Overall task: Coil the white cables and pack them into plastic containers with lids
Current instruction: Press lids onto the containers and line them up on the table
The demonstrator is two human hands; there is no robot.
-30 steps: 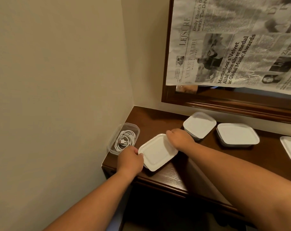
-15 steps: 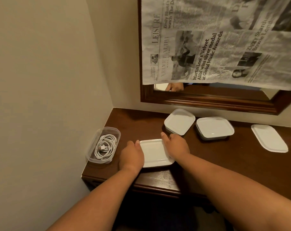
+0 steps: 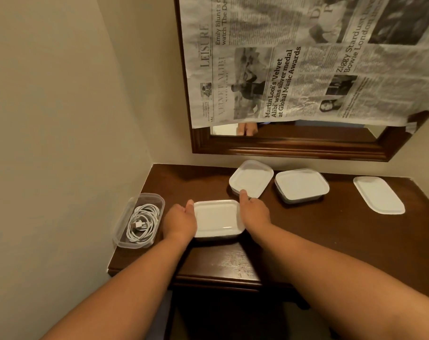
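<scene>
A clear plastic container closed with a white lid sits near the desk's front edge. My left hand grips its left side, thumb on the lid's rim. My right hand grips its right side, one finger stretched along the edge. Left of it, by the wall, an open clear container holds a coiled white cable. Two more lidded containers stand behind, close together. I cannot see what the closed ones hold.
A loose white lid lies at the back right of the dark wooden desk. A framed mirror covered with newspaper hangs above. The wall closes off the left side.
The lidded container has been turned from a slanted position to square with the desk edge. My hands have slid from its corners to its left and right sides.
</scene>
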